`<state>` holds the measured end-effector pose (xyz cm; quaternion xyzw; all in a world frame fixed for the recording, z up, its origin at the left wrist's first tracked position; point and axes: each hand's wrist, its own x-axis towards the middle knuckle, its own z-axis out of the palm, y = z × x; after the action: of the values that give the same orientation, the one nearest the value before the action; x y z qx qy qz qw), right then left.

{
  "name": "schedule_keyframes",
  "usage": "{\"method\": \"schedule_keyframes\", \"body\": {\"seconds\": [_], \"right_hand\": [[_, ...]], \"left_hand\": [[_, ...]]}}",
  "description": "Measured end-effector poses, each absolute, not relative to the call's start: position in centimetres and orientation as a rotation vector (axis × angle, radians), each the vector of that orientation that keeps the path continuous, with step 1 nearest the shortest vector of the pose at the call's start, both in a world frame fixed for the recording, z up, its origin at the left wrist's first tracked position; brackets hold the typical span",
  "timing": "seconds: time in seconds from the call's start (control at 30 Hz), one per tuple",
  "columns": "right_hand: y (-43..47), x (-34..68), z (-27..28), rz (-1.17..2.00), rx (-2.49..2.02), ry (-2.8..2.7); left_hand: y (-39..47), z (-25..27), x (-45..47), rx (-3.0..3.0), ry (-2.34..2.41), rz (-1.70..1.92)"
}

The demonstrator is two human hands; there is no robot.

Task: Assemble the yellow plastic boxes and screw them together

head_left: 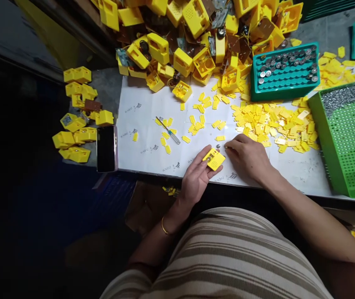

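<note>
My left hand [195,176] grips a small yellow plastic sound box [214,159] by its edges, above the table's front edge. Its face shows a patch of speaker holes and an uncovered battery slot with metal in it. Just beyond the box, a silver button cell [218,146] lies on the white sheet. Close to the cell's right side is my right hand [248,158], fingers curled and pressed together; whatever they may hold is hidden. Small yellow battery covers [220,138] lie scattered ahead of both hands, and a screwdriver [172,135] rests among some of them.
Yellow housings [158,47] with wires and brown parts pile up at the back. A teal tray [285,90] holds button cells. At right stands a green basket [339,166] containing small metal pieces. On the left are a phone [106,149] and more yellow boxes [74,135].
</note>
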<state>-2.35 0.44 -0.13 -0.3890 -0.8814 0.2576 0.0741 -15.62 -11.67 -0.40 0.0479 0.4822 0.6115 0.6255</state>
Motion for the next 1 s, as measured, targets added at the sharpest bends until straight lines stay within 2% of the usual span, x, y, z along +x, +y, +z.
{"method": "schedule_keyframes", "body": {"seconds": [0.07,0.23,0.33,0.6,0.67,0.83,1.0], "right_hand": [[0.7,-2.0,-0.2,0.918,-1.123,-2.53],[0.7,-0.9,-0.2,1.519,-1.067,-2.005],[0.3,-0.7,0.0,1.693,-1.027,-1.845],[-0.3,-0.1,0.1,1.903,-1.045,-1.537],[-0.4,0.2,-0.2,1.882,-1.073,-1.554],[-0.3,0.8,-0.7,1.585,-1.113,-1.695],[-0.7,1.0,-1.0,1.734,-1.211,-1.533]], "left_hand": [[-11.6,-0.4,-15.7,0.094,1.101,1.404],[-11.5,-0.3,-15.7,0.025,1.092,1.384],[-11.4,-0.1,-15.5,0.047,1.134,1.365],[-11.4,1.7,-15.3,0.199,1.323,1.301],[-11.2,1.8,-15.4,0.173,1.338,1.249],[-10.9,1.9,-15.5,0.129,1.398,1.188],[-10.7,1.5,-15.7,0.149,1.377,1.136]]}}
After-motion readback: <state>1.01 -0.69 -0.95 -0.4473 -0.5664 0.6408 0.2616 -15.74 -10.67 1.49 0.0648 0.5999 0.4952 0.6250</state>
